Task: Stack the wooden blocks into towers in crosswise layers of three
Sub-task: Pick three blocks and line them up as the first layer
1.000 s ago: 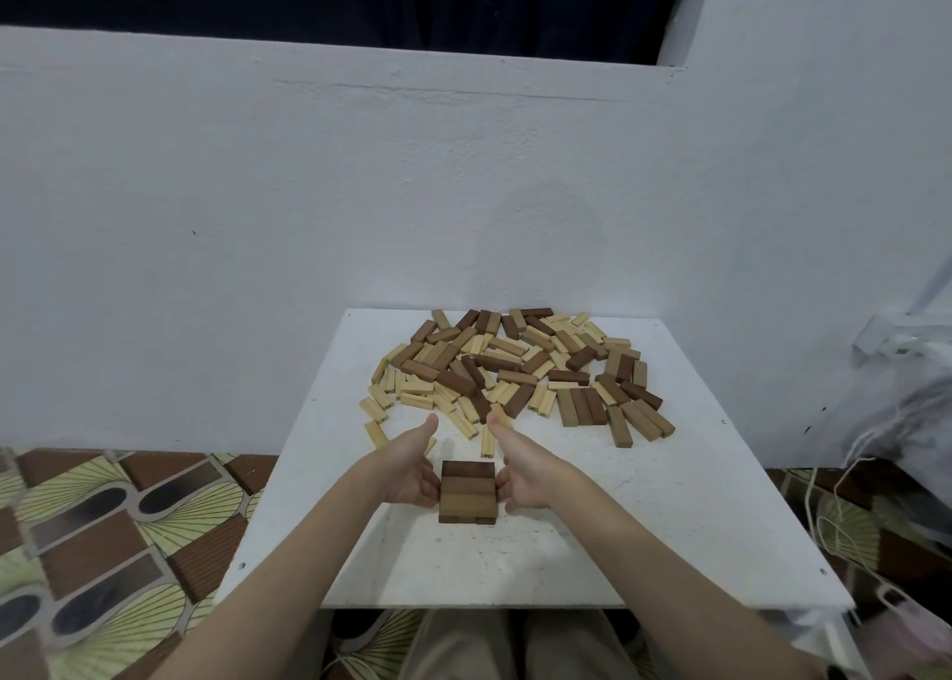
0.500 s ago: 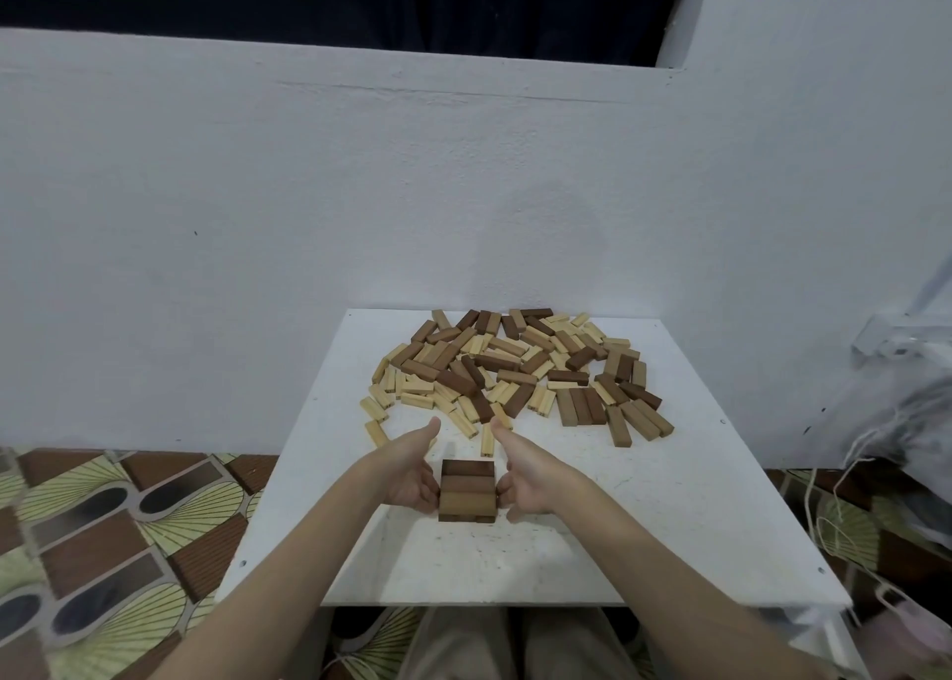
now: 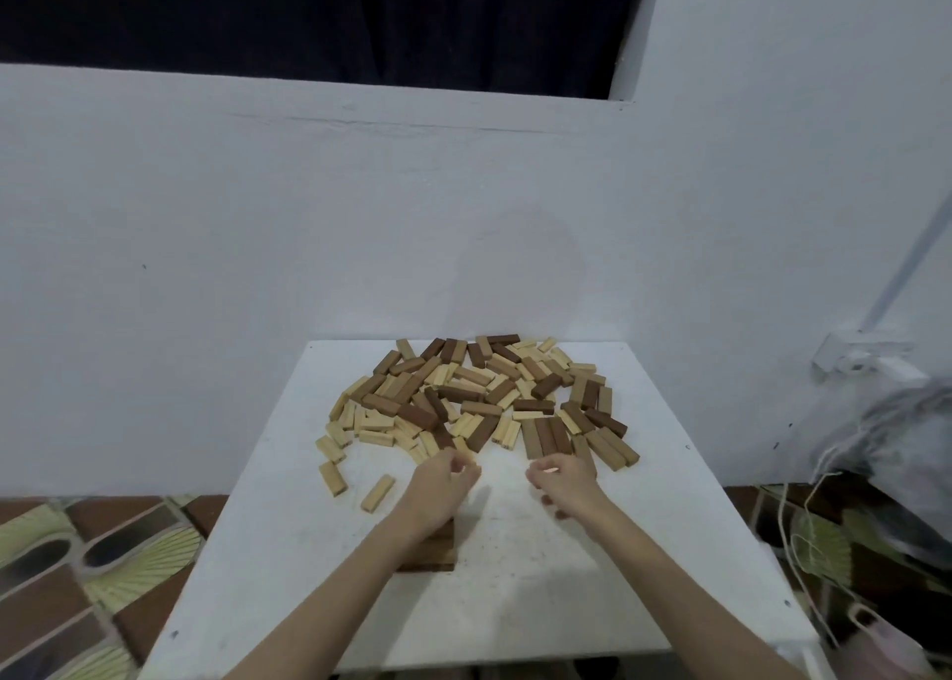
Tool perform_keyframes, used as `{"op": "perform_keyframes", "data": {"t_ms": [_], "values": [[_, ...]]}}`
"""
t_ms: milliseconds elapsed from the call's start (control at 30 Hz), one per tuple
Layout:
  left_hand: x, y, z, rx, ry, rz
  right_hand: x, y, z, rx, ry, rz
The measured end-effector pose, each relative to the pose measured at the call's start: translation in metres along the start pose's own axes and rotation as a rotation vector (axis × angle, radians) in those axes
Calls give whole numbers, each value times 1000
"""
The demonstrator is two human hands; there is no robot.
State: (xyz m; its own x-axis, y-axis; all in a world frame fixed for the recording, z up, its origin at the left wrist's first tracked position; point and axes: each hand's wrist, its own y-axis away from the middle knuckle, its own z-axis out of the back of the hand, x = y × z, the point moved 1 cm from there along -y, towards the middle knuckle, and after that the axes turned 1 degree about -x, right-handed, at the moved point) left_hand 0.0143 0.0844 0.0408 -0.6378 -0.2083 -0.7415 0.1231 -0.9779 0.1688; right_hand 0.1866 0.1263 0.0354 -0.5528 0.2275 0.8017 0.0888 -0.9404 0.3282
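A low stack of wooden blocks (image 3: pixel 439 552) stands near the front of the white table (image 3: pixel 566 587), partly hidden under my left forearm. Behind it a wide pile of loose light and dark blocks (image 3: pixel 479 396) covers the far half of the table. My left hand (image 3: pixel 442 485) hovers at the pile's near edge, fingers loosely curled and holding nothing. Level with it to the right, just in front of three dark blocks laid side by side (image 3: pixel 546 436), is my right hand (image 3: pixel 564 479), also loosely curled and empty.
Two light blocks (image 3: pixel 377 493) (image 3: pixel 332 478) lie apart at the pile's front left. A white wall rises right behind the table. A plastic bag (image 3: pixel 901 437) and cords (image 3: pixel 803 535) sit on the right, patterned floor tiles (image 3: pixel 77 566) on the left.
Both hands have let go of the sides of the small stack and moved forward to the near edge of the pile. The view has shifted, so the stack appears lower.
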Motion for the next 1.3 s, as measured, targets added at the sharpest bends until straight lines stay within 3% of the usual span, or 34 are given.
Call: {"op": "perform_keyframes", "data": {"t_ms": [200,433,767,1100,1300], "values": [[-18,-32,-47,20,-133,-135,-23,-26,25,-23,191,175],[-32,-88,-63,19,-346,-176,-12,-74,51,-78,543,305],[-31,-126,-80,163,-680,-297,-14,-116,48,78,764,344],[-23,-121,-81,53,-394,-254,-17,-114,33,145,764,365],[-21,-102,-70,125,-375,-164,-18,-99,23,184,759,341]]}}
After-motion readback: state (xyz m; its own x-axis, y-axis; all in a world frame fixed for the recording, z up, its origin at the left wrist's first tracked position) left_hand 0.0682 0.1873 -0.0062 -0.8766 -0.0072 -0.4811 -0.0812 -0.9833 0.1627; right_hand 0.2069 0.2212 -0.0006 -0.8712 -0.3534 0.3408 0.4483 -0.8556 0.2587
